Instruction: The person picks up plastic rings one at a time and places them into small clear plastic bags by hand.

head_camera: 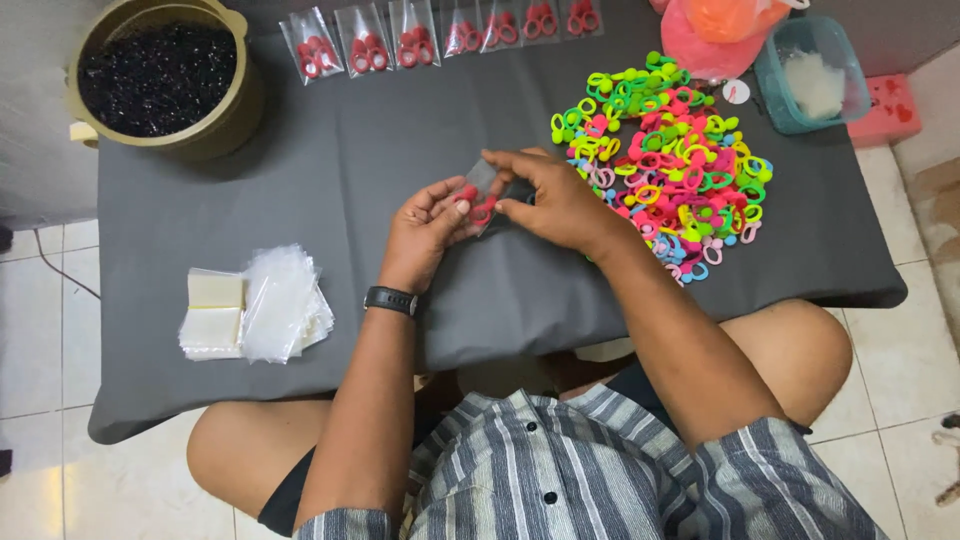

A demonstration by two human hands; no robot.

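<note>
Hands at tabletop (380, 150) centre, both gripping one small clear bag (484, 183). Left hand (425, 228) pinching red rings (472, 203) at bag's lower end, fingers closed on them. Right hand (550, 195) clamped on bag's upper edge, thumb and fingers closed around it. Bag lifted just off grey cloth, tilted. Black watch (391, 300) on left wrist.

Ring pile (665, 150), neon green, pink, yellow, blue, just beside right hand, toward right edge. Row of filled bags (440, 35) with red rings along far edge, flat, side by side. Olive pot (165, 78) of black bits at far-left corner. Stack of empty clear bags (275, 305) near left edge, toward near side, with two pale pads (214, 305) touching stack's left side. Teal tub (812, 75) at far-right corner; pink plastic bag (715, 35) just beside it at far edge. Red box (885, 110) just off right edge, touching tub's side or behind it, can't tell which.
</note>
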